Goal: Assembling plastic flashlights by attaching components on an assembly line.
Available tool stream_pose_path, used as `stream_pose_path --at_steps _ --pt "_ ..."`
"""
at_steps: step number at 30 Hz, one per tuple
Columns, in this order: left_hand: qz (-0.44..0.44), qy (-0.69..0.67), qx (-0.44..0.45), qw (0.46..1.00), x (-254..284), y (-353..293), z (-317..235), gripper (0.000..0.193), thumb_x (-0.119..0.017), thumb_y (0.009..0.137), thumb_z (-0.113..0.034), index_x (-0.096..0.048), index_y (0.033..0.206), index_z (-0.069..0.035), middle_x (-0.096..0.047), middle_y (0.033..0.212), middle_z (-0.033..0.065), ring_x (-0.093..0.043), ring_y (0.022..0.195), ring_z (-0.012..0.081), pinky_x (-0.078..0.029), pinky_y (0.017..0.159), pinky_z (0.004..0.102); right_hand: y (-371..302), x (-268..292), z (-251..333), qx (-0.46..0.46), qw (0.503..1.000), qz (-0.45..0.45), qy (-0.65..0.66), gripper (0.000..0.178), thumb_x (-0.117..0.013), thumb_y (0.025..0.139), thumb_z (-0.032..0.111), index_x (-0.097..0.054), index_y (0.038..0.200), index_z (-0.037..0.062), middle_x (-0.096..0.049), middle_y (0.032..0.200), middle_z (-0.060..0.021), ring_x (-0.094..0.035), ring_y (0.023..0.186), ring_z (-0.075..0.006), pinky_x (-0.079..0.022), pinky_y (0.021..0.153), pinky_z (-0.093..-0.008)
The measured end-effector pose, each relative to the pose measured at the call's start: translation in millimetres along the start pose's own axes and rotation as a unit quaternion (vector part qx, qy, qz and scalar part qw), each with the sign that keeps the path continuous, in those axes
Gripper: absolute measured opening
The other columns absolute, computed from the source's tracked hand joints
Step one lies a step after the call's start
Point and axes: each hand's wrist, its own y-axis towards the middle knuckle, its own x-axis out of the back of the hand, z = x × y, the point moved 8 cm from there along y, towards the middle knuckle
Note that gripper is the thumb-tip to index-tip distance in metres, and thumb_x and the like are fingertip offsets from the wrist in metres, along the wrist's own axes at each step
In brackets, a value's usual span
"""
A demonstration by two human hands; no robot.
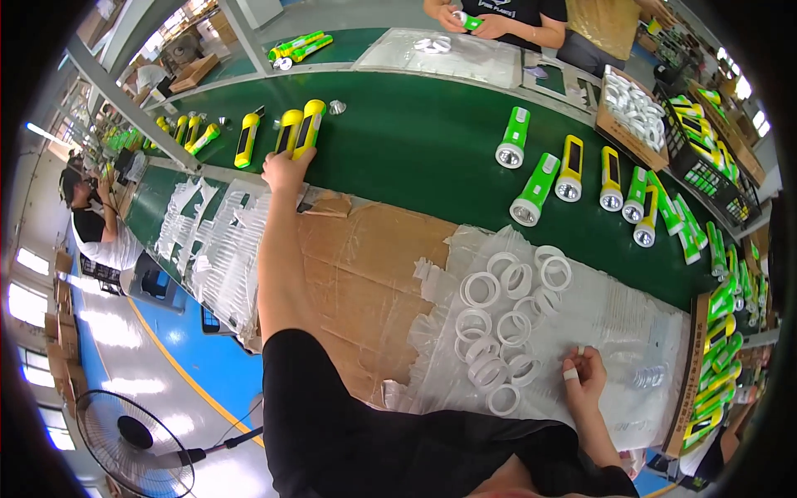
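Note:
My left hand [288,168] stretches out over the green conveyor belt [398,141], its fingers closed around the near ends of two yellow flashlights [309,126] lying side by side. Each has a dark panel along its body. Just left of them lies another yellow flashlight [247,139], apart from my hand. My right hand [585,378] hovers low over the plastic-covered bench, fingers curled, with nothing visible in them. A white band wraps one of its digits. Beside it, to the left, several white rings [515,328] are spread in a loose cluster.
Green and yellow flashlights [531,191] stand along the belt's right side. A box of white parts [635,116] and a black crate [710,166] are at the far right. A carton of flashlights [706,382] borders my bench. Across the belt, a person [506,21] handles a flashlight. A fan [137,440] stands lower left.

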Motion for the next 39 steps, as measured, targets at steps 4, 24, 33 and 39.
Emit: stream_pose_path --at_steps 4,24,33,39 --pt "-0.029 -0.213 -0.129 0.968 18 -57 -78 0.056 -0.074 0.072 -0.053 -0.072 0.093 -0.001 -0.057 0.12 0.0262 -0.055 0.11 0.0398 -0.045 0.092 0.0446 -1 0 2 0.004 0.993 -0.025 0.112 0.007 -0.057 0.094 0.007 -0.053 0.096 0.0011 -0.056 0.084 -0.0023 -0.053 0.068 -0.0083 -0.045 0.06 -0.0223" --pt "0.32 -0.259 -0.499 0.763 109 -499 -335 0.051 -0.073 0.078 -0.047 -0.07 0.106 -0.005 -0.038 0.138 0.0323 -0.039 0.128 0.0449 -0.031 0.105 0.0492 -12 122 40 0.081 0.875 -0.198 0.434 0.017 -0.061 0.083 0.016 -0.06 0.093 0.0028 -0.061 0.088 -0.0077 -0.061 0.081 -0.0195 -0.049 0.074 -0.0329" --pt "0.3 -0.346 -0.556 0.693 132 -545 -408 0.042 -0.073 0.081 -0.026 -0.063 0.116 -0.007 -0.043 0.141 0.0225 -0.046 0.126 0.0395 -0.038 0.103 0.0455 -107 207 -13 0.052 0.864 -0.234 0.443 0.023 -0.063 0.085 0.018 -0.053 0.099 0.0034 -0.058 0.081 -0.0082 -0.057 0.072 -0.0186 -0.046 0.066 -0.0307" --pt "0.295 -0.306 -0.676 0.602 88 -651 -496 0.062 -0.065 0.087 -0.038 -0.044 0.138 -0.011 -0.04 0.144 0.0207 -0.043 0.129 0.0378 -0.036 0.105 0.0467 -147 217 -50 0.031 0.841 -0.213 0.496 0.044 -0.063 0.089 0.038 -0.05 0.112 0.0029 -0.058 0.084 -0.0088 -0.059 0.073 -0.0187 -0.048 0.065 -0.0311"
